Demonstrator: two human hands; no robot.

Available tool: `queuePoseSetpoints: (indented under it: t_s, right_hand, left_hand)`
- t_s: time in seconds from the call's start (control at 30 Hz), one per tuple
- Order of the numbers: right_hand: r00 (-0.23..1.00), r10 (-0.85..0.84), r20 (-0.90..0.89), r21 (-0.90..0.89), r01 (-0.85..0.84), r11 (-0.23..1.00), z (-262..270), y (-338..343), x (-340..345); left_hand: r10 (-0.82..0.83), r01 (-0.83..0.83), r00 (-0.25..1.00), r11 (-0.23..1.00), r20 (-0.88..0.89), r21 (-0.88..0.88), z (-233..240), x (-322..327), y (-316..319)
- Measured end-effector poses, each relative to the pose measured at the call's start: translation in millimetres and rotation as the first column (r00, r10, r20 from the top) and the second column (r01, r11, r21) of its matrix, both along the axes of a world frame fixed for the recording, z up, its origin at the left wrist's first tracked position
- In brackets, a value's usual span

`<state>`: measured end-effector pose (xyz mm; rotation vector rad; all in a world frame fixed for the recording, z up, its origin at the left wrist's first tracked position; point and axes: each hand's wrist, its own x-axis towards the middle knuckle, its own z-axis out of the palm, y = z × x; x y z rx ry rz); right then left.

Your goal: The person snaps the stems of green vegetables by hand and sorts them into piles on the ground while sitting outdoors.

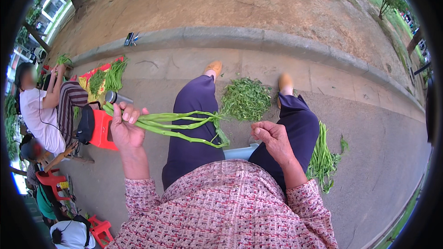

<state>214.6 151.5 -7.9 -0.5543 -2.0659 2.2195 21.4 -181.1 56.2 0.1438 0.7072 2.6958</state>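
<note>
My left hand is closed around the lower ends of several long green leafy-vegetable stems. The stems run to the right across my left thigh, and a few limp leaves hang at their thin ends. Apart from the stems, my right hand hovers over my right thigh, thumb against curled fingers, with nothing visible in its grasp. On the ground between my feet lies a heap of plucked green leaves. A bundle of bare stems rests on the pavement beside my right leg.
A red plastic stool with a dark bag and a metal flask stand at my left. Beyond, a seated person handles greens near a red-and-yellow sheet. A phone lies on the stone kerb.
</note>
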Motion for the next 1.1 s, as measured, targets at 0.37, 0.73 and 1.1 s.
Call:
queuePoseSetpoints:
  t_s: [0.37, 0.73, 1.1]
  right_hand:
    - [0.954, 0.219, 0.205, 0.368, -0.282, 0.886, -31, -19, -7]
    - [0.936, 0.257, 0.241, 0.51, -0.347, 0.787, -35, -26, -12]
    - [0.877, 0.431, -0.212, 0.714, -0.162, 0.681, -23, -72, -54]
  left_hand:
    - [0.184, -0.182, 0.98, 0.983, 0.073, -0.033, -8, -8, -54]
    - [0.195, -0.198, 0.972, 0.98, 0.13, 0.015, -21, -12, -89]
    - [0.165, -0.176, 0.974, 0.983, 0.157, 0.055, -20, -7, -83]
